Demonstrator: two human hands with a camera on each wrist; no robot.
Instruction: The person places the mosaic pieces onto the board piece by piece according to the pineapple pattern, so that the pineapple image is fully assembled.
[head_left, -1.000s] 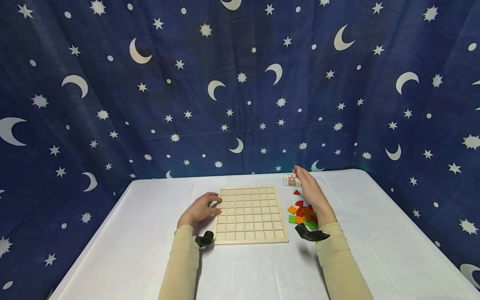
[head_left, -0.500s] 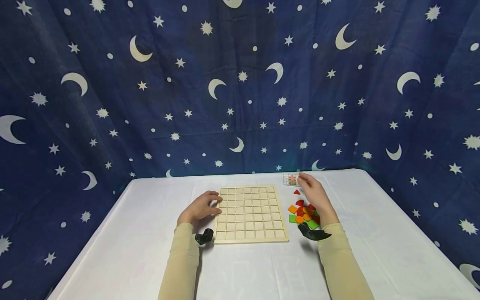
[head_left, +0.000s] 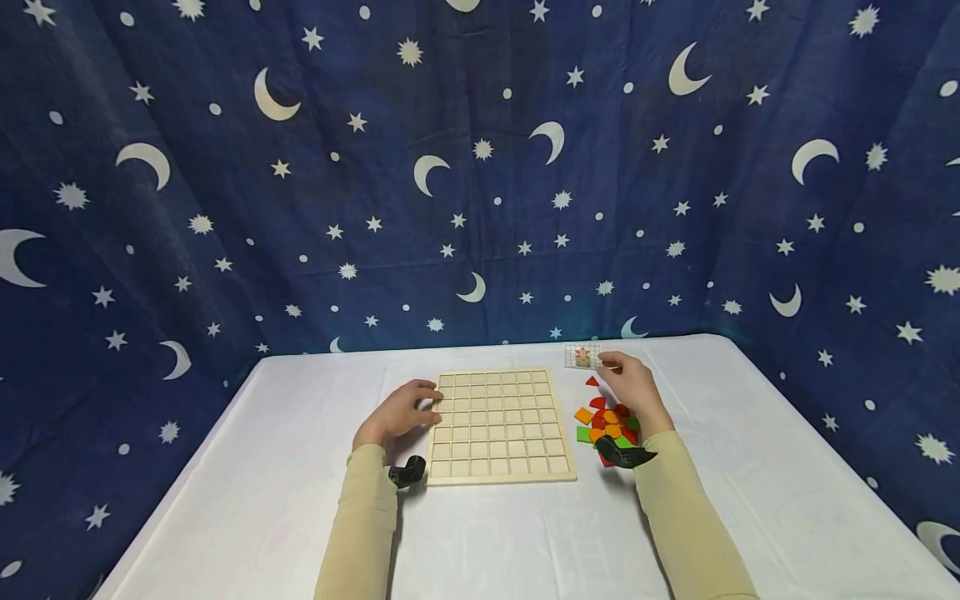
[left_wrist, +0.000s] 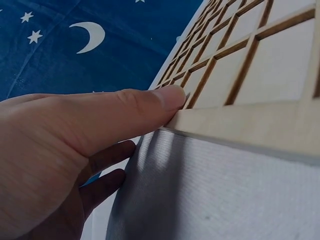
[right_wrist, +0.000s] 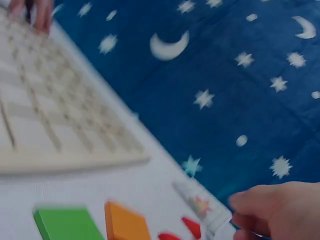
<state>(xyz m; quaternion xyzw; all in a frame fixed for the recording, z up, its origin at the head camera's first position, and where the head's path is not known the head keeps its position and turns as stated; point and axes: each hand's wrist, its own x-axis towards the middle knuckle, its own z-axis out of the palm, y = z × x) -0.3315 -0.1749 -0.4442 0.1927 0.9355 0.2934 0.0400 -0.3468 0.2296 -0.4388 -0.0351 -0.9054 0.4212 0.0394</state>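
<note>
A square wooden grid board (head_left: 497, 481) lies on the table, its cells bare. My left hand (head_left: 397, 414) is at the board's left edge; in the left wrist view the thumb (left_wrist: 145, 107) touches the frame, with the fingers relaxed. My right hand (head_left: 632, 385) is at the right edge of a small card (head_left: 581, 356) with a printed grid and a coloured figure. In the right wrist view its bent fingers (right_wrist: 255, 202) meet the card's edge; blur hides whether they pinch it. Below that hand lie several red, orange and green pieces (head_left: 583, 415).
A lone red triangle (head_left: 592, 381) lies between the card and the heap of pieces. White cloth covers the table (head_left: 225, 467). A dark blue curtain (head_left: 480, 208) with moons and stars hangs behind and at both sides.
My right hand has come down and drawn back from above the card to its right edge, its fingers bending. The left hand stays at the board, and the board stays in place.
</note>
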